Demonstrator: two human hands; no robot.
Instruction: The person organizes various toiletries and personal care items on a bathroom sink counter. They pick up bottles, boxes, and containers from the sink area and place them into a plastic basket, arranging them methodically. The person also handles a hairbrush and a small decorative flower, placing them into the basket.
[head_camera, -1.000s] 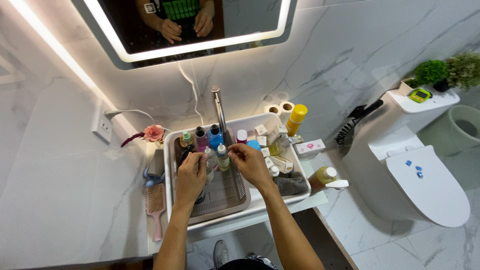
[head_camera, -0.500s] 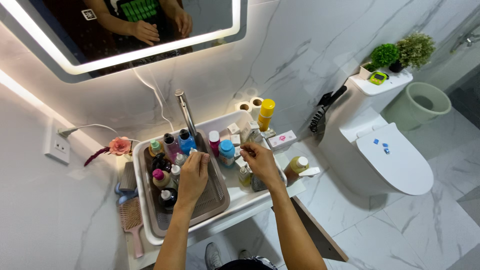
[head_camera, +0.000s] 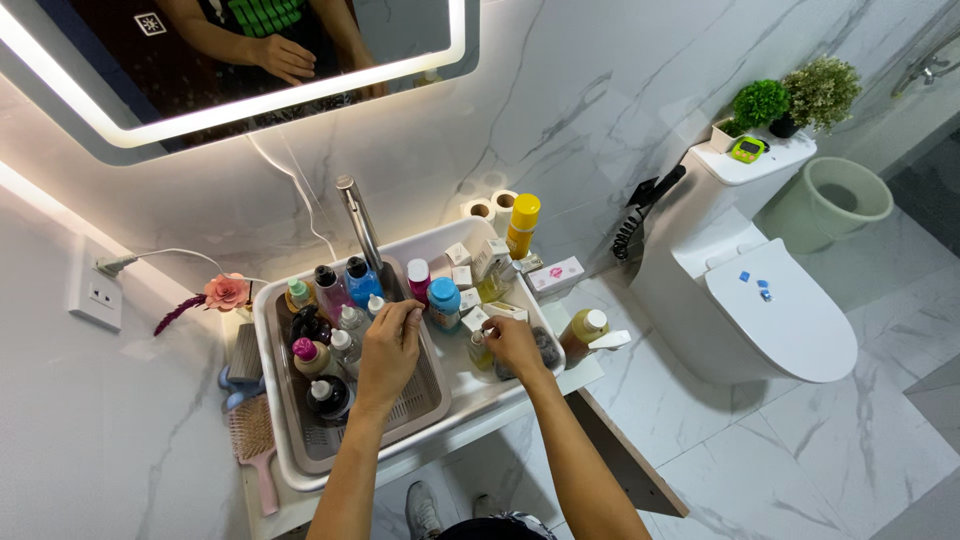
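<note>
Leftmost, a pink hairbrush (head_camera: 255, 440) lies beside the white basin (head_camera: 275, 300) crowded with bottles. Over its brown tray (head_camera: 425, 395), the left hand (head_camera: 388, 350) curls its fingers loosely; the right hand (head_camera: 515, 345) pinches a small yellowish bottle (head_camera: 481, 350). Farther right stands a white toilet (head_camera: 770, 320) on marble floor.

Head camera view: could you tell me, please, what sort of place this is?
Most likely a home bathroom. A white toilet stands on the marble-look floor beside a washbasin crowded with toiletry bottles, and a lit mirror hangs above the tap.
</note>
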